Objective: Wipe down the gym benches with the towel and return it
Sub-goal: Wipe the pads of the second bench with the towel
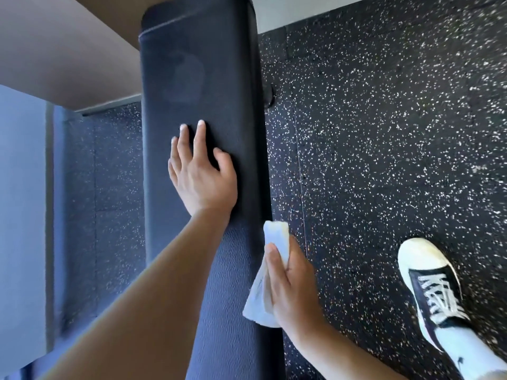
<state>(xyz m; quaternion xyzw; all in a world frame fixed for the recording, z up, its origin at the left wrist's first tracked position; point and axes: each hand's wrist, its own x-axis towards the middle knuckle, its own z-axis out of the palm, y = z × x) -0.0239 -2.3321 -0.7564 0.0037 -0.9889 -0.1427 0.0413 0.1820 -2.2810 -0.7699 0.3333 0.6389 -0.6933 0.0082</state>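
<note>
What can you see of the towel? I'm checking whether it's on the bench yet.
The towel is white, soft-looking cloth, bunched and folded. The right hand grips it, one end poking above the fingers, the rest hanging below. It is held beside the black bench pad's right edge; contact is unclear.

Cut off, covered or blurred

The bench (203, 78) runs out past the top and bottom edges; its frame hides beneath the pad. The towel (263, 294) is partly covered by the right hand (288, 286). The shoe (430, 286) is motion-blurred, the leg cut by the corner. Both forearms leave the bottom edge.
</note>
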